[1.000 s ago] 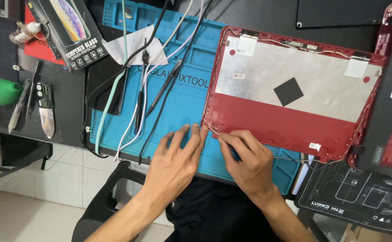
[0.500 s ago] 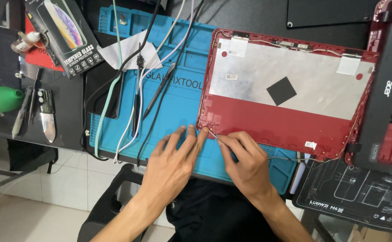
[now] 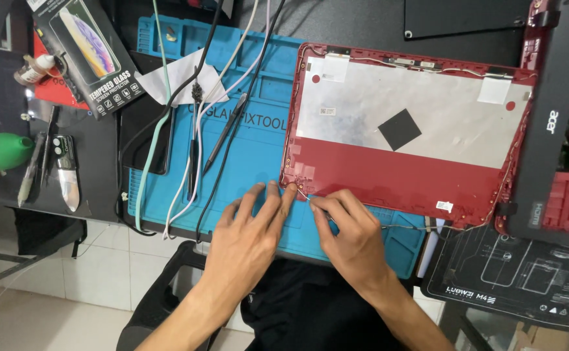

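Note:
A red laptop lid shell [image 3: 395, 175] lies inside-up on a blue repair mat [image 3: 252, 162], with silver foil and a black square patch on its inner face. My left hand [image 3: 249, 227] rests flat on the mat, fingers spread, its fingertips touching the lid's near-left corner. My right hand [image 3: 349, 231] pinches a thin wire [image 3: 401, 227] at that same corner; the wire runs along the lid's near edge to the right.
Several cables [image 3: 193, 117] and a black probe cross the mat's left side. A boxed screen protector [image 3: 89, 58], a green blower [image 3: 1, 151] and hand tools [image 3: 66, 172] sit far left. A black laptop base [image 3: 554, 130] and a dark mat [image 3: 525, 273] lie right.
The view has shifted slightly, so everything sits a little lower and further left. Both hands stay at the lid's near-left corner, the right fingers working the wire.

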